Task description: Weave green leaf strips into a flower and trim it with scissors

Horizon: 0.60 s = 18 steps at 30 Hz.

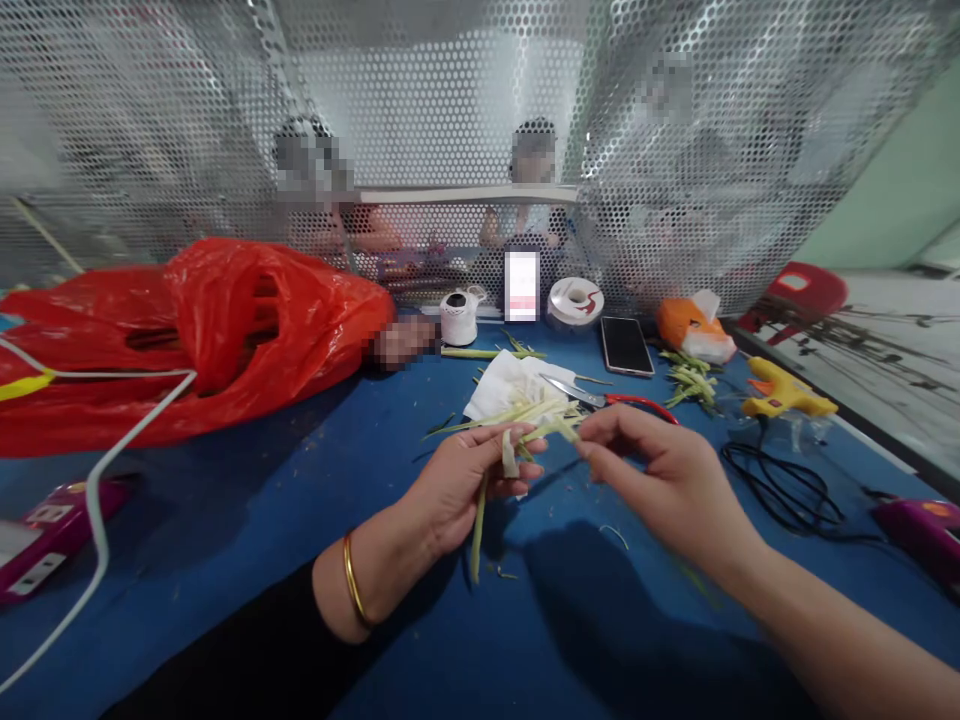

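My left hand (461,482) is closed round a bundle of thin pale-green leaf strips (525,418); one strip hangs down below the fist towards the blue table (315,500). My right hand (660,475) pinches the right end of a strip in the same bundle, fingertips close to the left hand's. A gold bangle (352,580) sits on my left wrist. Just behind the hands lie a white tissue (506,385) and red-handled scissors (600,397).
A big red plastic bag (210,330) fills the left. At the back stand a white thread spool (459,316), a tape roll (575,301), a phone (626,345) and more green strips (694,380). A yellow glue gun (787,395) with black cord lies right. Other people sit behind the perforated metal screen.
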Available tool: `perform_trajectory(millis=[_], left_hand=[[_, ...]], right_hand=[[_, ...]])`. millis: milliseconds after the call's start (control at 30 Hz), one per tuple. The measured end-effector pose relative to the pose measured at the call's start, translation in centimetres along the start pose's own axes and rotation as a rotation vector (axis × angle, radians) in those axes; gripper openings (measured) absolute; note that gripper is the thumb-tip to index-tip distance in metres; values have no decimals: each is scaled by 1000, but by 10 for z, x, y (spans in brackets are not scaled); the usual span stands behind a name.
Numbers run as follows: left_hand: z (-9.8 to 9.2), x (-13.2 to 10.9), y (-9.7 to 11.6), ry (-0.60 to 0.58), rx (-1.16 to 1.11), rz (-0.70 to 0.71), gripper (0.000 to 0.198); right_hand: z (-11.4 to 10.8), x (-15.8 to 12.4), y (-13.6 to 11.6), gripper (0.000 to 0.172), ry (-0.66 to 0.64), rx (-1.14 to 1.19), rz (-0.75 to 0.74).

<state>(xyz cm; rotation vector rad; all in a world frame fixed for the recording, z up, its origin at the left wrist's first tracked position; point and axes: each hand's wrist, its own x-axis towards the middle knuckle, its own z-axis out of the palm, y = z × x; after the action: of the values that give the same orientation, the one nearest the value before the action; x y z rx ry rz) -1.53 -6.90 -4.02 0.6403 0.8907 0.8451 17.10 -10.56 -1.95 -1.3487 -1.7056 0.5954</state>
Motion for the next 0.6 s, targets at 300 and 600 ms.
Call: perform_trajectory(millis=[300,600], left_hand=[[1,0,-3,-5,-18,13,16],[3,-1,-5,-1,-14,4,18]], right_hand=[[23,-6,4,14,-163,-18,-21],[30,-7,9,15,-167,44,73]])
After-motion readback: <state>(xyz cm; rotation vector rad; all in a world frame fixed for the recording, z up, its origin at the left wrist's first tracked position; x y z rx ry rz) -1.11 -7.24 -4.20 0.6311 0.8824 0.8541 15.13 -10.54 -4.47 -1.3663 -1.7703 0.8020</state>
